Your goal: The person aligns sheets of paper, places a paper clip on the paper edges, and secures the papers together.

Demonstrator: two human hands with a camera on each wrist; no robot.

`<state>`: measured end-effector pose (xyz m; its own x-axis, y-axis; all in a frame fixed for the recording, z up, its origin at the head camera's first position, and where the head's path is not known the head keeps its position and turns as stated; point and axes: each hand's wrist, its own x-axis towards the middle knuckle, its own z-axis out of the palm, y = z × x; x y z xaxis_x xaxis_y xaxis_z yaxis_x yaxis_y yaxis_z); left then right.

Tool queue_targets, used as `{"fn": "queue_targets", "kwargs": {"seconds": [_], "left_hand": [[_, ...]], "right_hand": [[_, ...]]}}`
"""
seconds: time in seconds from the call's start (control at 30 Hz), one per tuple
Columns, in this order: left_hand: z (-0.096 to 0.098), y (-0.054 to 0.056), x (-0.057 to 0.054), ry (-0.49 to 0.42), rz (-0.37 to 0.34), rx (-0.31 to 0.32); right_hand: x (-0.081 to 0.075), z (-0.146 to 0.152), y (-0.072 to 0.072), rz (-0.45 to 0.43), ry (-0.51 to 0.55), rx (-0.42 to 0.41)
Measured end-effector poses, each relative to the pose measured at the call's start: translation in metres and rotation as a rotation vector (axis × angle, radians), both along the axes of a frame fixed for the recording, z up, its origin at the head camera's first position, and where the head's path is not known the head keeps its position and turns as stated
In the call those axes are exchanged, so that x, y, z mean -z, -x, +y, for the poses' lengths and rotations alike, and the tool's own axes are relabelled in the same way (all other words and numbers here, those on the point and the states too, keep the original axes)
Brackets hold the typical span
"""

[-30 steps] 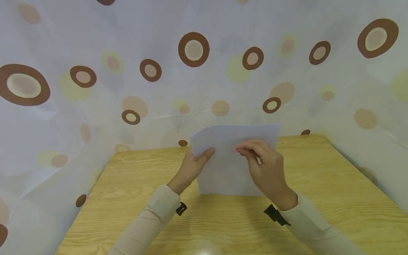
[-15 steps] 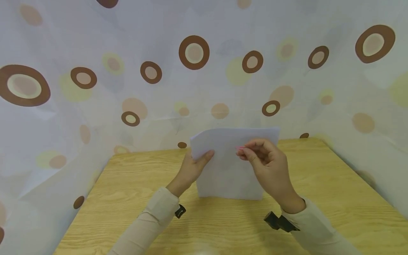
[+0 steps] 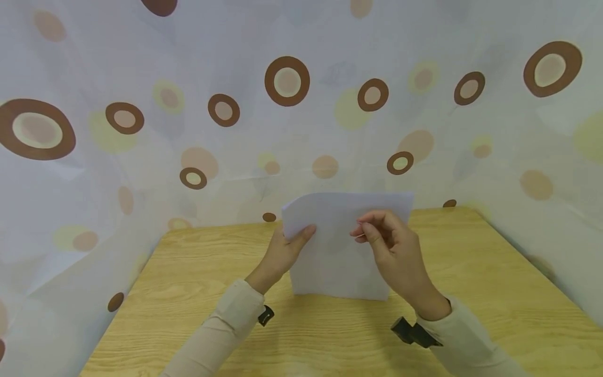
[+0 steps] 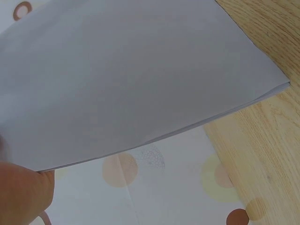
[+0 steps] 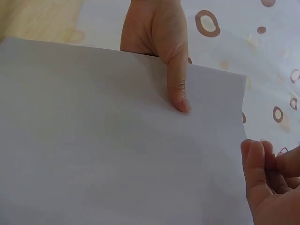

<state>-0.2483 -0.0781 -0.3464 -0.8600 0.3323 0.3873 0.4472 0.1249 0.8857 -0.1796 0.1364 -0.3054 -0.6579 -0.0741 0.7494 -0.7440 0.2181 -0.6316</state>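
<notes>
A few white paper sheets point(image 3: 332, 262) stand upright over the table, stacked together with a curl at the upper left corner. My left hand point(image 3: 280, 255) grips them by the left edge; its thumb lies on the near face and the other fingers are hidden behind. In front of the sheets, toward their right side, my right hand point(image 3: 398, 259) pinches a small pink paper clip point(image 5: 283, 151) between thumb and fingertips. Most of the clip is covered by the fingers. In the left wrist view, the edge of the sheets point(image 4: 140, 84) shows more than one layer.
The wooden table point(image 3: 188, 293) runs beneath both hands. A pale sheet with brown, yellow and peach circles point(image 3: 264, 125) hangs behind it and along both sides. Black straps point(image 3: 414, 333) with small devices sit at the wrists.
My right hand has turned slightly and shifted a little, and the pink clip now shows less between its fingers. The left hand keeps its hold on the paper sheets.
</notes>
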Motion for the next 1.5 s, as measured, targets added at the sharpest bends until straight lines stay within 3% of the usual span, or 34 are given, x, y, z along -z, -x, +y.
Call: {"fn": "queue_targets", "kwargs": {"seconds": [0.3,0.6,0.77,0.87,0.97,1.13,1.3,1.5], "left_hand": [[-0.003,-0.001,-0.001,0.011,-0.016,-0.026],[-0.012,-0.004,0.005,-0.004,-0.048,-0.001],[-0.018,-0.003,0.006,0.001,-0.105,-0.018],[-0.021,-0.003,0.002,-0.041,-0.172,-0.001],[-0.025,0.000,-0.005,-0.101,-0.187,0.031],[-0.031,0.001,-0.021,-0.172,-0.084,0.050],[-0.031,-0.001,-0.036,-0.164,0.014,0.006],[-0.031,-0.005,-0.045,-0.136,0.115,-0.072]], "right_hand": [[-0.003,-0.004,0.001,0.013,-0.052,-0.008],[-0.010,-0.011,0.004,0.045,-0.074,-0.010],[-0.016,-0.017,0.007,0.111,-0.081,0.027],[-0.019,-0.020,0.010,0.159,-0.091,0.068],[-0.022,-0.022,0.014,0.198,-0.116,0.095],[-0.030,-0.025,0.020,0.231,-0.154,0.066],[-0.041,-0.027,0.021,0.256,-0.161,0.043],[-0.050,-0.031,0.021,0.316,-0.201,0.107]]}}
